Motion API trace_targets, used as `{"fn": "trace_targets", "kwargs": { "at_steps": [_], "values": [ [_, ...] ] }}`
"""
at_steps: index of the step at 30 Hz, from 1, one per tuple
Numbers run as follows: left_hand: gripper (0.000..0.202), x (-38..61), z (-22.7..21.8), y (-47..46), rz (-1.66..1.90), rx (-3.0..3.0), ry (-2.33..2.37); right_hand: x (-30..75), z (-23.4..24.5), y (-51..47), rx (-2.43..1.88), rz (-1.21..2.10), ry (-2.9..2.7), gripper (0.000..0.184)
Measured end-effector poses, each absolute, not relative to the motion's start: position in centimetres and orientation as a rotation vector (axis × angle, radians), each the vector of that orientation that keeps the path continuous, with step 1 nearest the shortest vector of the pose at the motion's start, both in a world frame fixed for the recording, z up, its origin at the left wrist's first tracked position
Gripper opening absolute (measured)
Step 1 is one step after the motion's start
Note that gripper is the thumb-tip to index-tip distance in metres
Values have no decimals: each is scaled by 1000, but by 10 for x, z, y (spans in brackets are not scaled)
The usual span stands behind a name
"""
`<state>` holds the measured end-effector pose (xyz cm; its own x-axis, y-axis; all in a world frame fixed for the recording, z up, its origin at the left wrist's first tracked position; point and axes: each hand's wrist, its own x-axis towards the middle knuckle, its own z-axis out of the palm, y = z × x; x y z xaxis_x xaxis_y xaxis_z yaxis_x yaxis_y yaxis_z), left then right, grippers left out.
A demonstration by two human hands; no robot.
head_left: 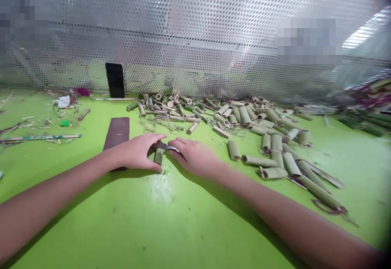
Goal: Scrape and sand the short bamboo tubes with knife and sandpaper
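In the middle of the green table, my left hand closes thumb and fingers around a short bamboo tube, which stands roughly upright. My right hand grips what looks like a small metal knife; its handle is mostly hidden in the fist. The blade lies across the tube's upper part, close to my left fingers. A dark brown flat strip, like sandpaper, rests partly under my left wrist. Fine green shavings are scattered just below the tube.
Many cut bamboo tubes are heaped at the back and right. A phone leans on the perforated metal screen. Scraps, a white crumpled piece and a green-white strip lie left. Longer bamboo lies near my right forearm.
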<state>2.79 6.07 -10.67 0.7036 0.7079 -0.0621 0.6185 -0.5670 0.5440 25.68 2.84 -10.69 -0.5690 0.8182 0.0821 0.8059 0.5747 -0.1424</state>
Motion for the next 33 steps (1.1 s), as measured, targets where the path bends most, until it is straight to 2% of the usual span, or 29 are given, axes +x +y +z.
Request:
{"fn": "trace_targets", "kwargs": {
  "at_steps": [1,4,10,19,33],
  "values": [
    [97,28,-103,61,199,2334,1016,256,-109,28,-1381,156,-2645,25],
    [57,32,-94,69,221,2217,1085,256,-114,27,-1356,175,-2640,28],
    [32,45,-92,86,108,2347,1237,254,-113,24,-1299,40,-2722,31],
    [35,25,-95,78,-41,1940,1104,242,-112,9,-1151,23,-2757,31],
    [42,25,-103,78,-37,1863,1054,242,-112,1,-1213,98,-2747,25]
  ]
}}
